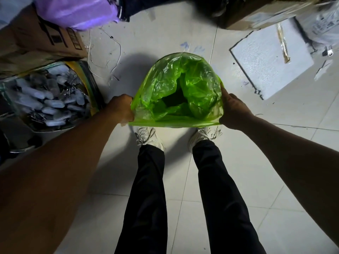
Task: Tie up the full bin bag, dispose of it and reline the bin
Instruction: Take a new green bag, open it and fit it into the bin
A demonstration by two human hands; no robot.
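A bright green bin bag [183,85] is spread open over a bin on the tiled floor just ahead of my feet. The bin itself is hidden under the plastic; only a dark hollow shows in the bag's middle. My left hand [122,109] grips the bag's rim on its left side. My right hand [232,111] grips the rim on the right side. Between the two hands the near edge of the bag is stretched taut in a straight line.
A clear bag of small grey parts [45,96] sits at the left under a cardboard box [36,39]. A purple bag [77,11] lies at the top left. A white foam slab [267,59] lies at the right. Loose wires [111,57] trail behind.
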